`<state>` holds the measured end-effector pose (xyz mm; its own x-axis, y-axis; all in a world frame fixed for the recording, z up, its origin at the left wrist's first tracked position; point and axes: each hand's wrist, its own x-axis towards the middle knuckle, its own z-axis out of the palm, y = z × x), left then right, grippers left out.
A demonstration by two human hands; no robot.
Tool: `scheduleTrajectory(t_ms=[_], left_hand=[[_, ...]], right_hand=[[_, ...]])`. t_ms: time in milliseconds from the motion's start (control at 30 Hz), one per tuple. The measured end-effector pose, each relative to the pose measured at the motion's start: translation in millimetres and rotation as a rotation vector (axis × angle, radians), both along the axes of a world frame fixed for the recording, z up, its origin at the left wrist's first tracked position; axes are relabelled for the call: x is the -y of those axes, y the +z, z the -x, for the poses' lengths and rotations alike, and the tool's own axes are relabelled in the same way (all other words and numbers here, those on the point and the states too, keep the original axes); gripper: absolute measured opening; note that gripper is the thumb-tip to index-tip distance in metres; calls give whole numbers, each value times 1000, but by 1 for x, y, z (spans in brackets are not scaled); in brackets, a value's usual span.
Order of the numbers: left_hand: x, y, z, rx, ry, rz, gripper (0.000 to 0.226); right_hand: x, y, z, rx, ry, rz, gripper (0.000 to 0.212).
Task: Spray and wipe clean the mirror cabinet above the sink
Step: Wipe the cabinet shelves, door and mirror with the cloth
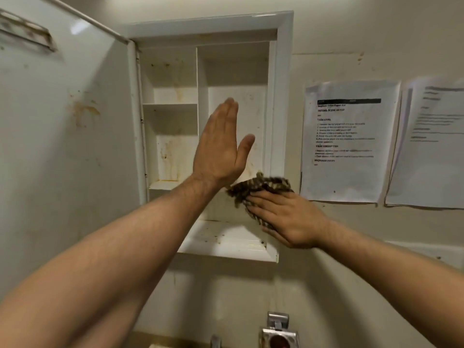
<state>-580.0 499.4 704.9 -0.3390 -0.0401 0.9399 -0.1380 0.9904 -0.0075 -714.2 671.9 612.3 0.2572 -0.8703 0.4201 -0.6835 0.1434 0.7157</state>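
The white wall cabinet (283,71) stands open, its shelves bare and marked with brown stains. Its door (62,146) is swung out to the left, the stained inner side facing me. My left hand (221,146) is raised flat in front of the right compartment, fingers straight and together, holding nothing. My right hand (283,217) presses a dark checked cloth (261,187) with flat fingers against the cabinet's lower right inner wall, just above the bottom shelf (226,239). No spray bottle is in view.
Two printed sheets (349,141) are taped to the wall right of the cabinet. Below, at the frame's bottom edge, sit a metal fitting (277,332) and the top of a tap (215,341).
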Motion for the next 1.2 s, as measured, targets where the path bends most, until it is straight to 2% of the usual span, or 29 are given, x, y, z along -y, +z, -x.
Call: scheduleTrajectory(t_ms=[100,167,267,333,433,500,567,633,733,867,1000,1200], left_hand=[[-7,-18,3,27,36,-4,74],[-10,-28,5,36,37,-36,73],[-16,-44,7,58,68,-68,73],[-18,-57,3,77,92,-85,73],[-21,-80,-4,111,120,-138,74],[-20,-97,-9,145,145,-137,74],[-18,-112,-16,190,163,-114,73],[-18,-124,-20,219,193,-109,72],[-22,-137,-20,260,206,-140,72],[-21,-150,-20,334,261,-110,72],[-2,-160,-30,379,350,-97,71],[34,-170,-54,388,354,-60,69]], right_hand=[[-13,24,12,-109,28,-173,55],[-17,64,18,-139,21,-39,59],[-16,99,22,-67,-59,258,66],[-12,72,23,-76,-60,285,65],[-16,-25,20,-67,8,118,60],[-21,-96,8,5,-3,44,57],[-21,-136,-4,103,-65,34,55],[-19,-131,1,107,-38,-7,56],[-27,-96,21,-13,29,-42,55],[-15,-119,-5,183,-76,176,58],[11,-155,-45,423,-148,221,61],[67,-152,-78,509,-161,230,65]])
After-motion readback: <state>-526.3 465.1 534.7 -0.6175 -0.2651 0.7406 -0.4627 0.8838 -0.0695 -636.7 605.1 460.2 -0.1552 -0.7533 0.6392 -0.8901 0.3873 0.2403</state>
